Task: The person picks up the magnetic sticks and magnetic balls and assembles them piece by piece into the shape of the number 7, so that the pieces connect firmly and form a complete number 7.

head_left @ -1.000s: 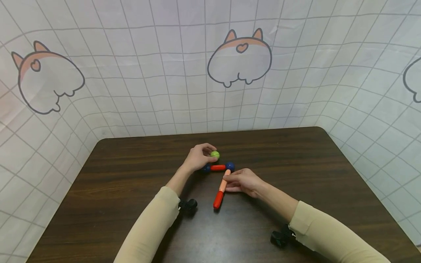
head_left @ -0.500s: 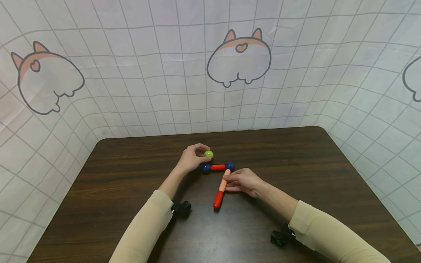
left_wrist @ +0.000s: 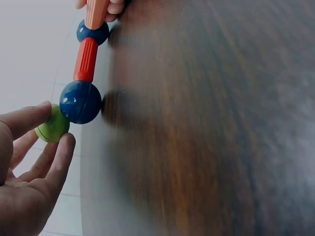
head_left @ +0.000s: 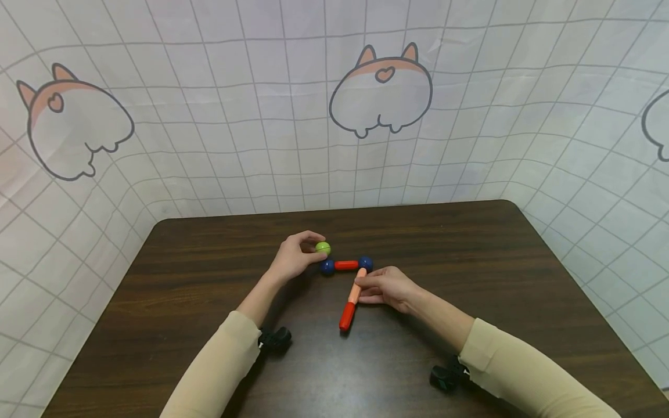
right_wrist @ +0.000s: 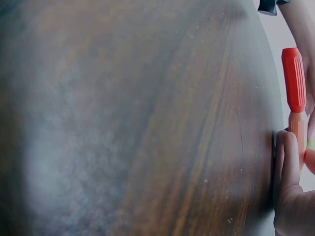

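Observation:
My left hand [head_left: 292,256] pinches a light green ball [head_left: 323,249] between thumb and fingers. In the left wrist view the green ball [left_wrist: 50,129] appears against the left blue ball [left_wrist: 80,102]; whether they truly touch I cannot tell. A short red rod [head_left: 346,265] joins this ball to a second blue ball [head_left: 365,264]. My right hand [head_left: 389,289] pinches an orange rod [head_left: 357,289], whose far end meets the second blue ball. From its near end a red rod [head_left: 347,317] continues in line, slanting toward me.
The dark wooden table [head_left: 470,249] lies under both hands. A white gridded cloth [head_left: 251,116] with cartoon animals stands behind it and at both sides. Black wrist cameras [head_left: 275,339] hang below the sleeves.
My left hand has carried the green ball leftward, from behind the red rod to beside the left blue ball. The right hand and its rods have stayed still.

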Motion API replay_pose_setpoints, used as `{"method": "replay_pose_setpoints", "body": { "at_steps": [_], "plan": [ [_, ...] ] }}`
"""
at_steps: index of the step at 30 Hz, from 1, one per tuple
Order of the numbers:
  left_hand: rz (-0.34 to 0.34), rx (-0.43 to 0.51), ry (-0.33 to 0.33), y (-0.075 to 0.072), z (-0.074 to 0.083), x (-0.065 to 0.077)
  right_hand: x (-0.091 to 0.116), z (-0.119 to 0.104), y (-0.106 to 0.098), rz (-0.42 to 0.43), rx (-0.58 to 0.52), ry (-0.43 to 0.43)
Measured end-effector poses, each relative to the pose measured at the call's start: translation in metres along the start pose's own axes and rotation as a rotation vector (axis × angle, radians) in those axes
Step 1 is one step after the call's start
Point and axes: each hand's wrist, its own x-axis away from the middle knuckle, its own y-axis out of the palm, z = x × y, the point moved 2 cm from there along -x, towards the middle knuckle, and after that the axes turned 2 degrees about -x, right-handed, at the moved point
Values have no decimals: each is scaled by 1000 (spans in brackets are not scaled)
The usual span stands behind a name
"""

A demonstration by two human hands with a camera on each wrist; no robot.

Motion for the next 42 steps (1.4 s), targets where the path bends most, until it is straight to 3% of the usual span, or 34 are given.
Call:
{"method": "replay_pose_setpoints", "body": {
  "at_steps": [11,27,42],
  "plan": [
    [-7,-32,33,-7,9,14,3,-2,0,0,-3,-5],
    [-64,-51,41,-6,16,51,1,0,-1,2,4,-9],
    [-169,-87,65,1,12,79,1,-2,0,1,-8,-9]
  ]
}}
